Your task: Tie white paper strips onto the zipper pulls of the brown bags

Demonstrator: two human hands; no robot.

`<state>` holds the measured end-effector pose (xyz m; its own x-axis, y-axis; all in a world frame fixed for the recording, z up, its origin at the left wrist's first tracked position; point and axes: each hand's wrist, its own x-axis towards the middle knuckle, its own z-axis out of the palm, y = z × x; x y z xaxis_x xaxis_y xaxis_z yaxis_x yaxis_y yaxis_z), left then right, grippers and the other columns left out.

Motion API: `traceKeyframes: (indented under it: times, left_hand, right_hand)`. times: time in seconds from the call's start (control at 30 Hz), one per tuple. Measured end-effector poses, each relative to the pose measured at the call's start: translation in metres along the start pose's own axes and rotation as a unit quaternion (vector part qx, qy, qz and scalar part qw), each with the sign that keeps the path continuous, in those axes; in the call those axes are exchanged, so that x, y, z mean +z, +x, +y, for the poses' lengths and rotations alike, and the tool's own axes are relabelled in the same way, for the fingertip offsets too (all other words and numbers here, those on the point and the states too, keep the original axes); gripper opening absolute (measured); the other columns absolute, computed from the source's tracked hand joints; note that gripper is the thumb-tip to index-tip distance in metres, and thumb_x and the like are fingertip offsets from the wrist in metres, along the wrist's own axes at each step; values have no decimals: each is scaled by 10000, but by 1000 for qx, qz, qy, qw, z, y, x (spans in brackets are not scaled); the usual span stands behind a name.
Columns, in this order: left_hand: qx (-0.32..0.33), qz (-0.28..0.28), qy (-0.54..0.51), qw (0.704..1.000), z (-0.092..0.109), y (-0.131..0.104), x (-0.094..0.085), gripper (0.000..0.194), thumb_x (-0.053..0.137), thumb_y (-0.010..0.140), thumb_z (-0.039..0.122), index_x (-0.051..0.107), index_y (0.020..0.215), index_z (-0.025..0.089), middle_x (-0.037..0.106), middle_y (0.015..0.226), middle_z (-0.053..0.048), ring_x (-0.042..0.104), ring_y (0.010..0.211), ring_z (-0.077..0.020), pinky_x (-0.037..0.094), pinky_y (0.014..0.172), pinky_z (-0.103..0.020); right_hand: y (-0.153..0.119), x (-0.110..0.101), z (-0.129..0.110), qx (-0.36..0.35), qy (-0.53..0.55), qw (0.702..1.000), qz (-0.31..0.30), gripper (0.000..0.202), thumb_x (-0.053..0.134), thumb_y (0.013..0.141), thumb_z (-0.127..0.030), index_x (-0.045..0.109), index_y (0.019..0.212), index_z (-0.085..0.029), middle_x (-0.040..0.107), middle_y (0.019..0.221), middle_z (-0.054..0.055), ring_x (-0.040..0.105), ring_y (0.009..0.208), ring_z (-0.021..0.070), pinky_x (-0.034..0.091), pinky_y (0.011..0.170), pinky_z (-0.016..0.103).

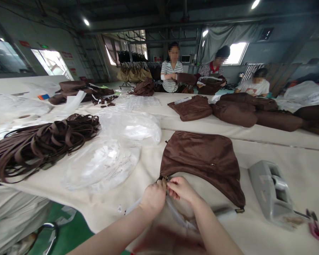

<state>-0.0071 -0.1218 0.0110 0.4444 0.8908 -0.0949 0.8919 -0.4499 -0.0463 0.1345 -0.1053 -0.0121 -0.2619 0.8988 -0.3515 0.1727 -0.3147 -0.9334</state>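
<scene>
1. White-covered table [303,170]: beneath the fingers.
2. Brown bag [202,152]: flat, just beyond the fingers, its near-left corner at them.
3. Brown straps [48,141]: heaped well left.
4. Tape dispenser [271,194]: right.
5. Left hand [153,198]: fingers closed on the bag's corner.
6. Right hand [181,189]: fingertips pinched narrow beside them, contents unclear.

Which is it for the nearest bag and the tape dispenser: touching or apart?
Apart. The head view shows a strip of pale tabletop between the bag and the dispenser.
</scene>
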Motion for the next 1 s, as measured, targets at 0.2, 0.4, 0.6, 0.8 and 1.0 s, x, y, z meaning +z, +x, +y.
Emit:
traceKeyframes:
  times: [0.2,0.4,0.6,0.8,1.0]
  left_hand:
    - [-2,-7,-3,1000,-2,-2,1,357,342,852,41,506,1160,114,599,965,-144,642,825,-220,508,690,-309]
    - [19,5,-12,1000,-4,-4,-3,346,356,864,75,522,1166,116,596,976,-141,638,824,-225,515,697,-318]
    - [0,12,47,999,9,-5,0,383,353,840,28,529,1177,75,594,940,-155,642,793,-234,519,658,-317]
    - [-17,-19,-22,999,6,3,-4,337,336,850,25,553,1090,120,621,949,-129,647,824,-207,479,683,-280]
    - [-108,6,-229,967,-21,10,3,203,340,930,200,536,968,162,639,785,-64,625,733,-178,400,622,-257]
  right_hand:
    - [-3,0,1,0,28,999,22,291,541,807,-409,534,635,-174,547,474,-37,443,340,63,284,330,177]
    - [1,1,2,14,42,999,19,528,378,862,-582,544,590,-161,551,445,10,465,318,92,298,310,199]
    - [2,4,-1,1,13,1000,14,618,378,809,-702,540,559,-161,530,438,2,470,329,91,318,313,198]
    - [0,3,2,-17,1,1000,19,409,514,825,-523,515,613,-173,516,465,-40,440,342,70,299,330,186]
    - [-3,7,9,-36,0,999,39,298,504,863,-397,514,663,-176,507,481,-53,430,366,64,291,355,180]
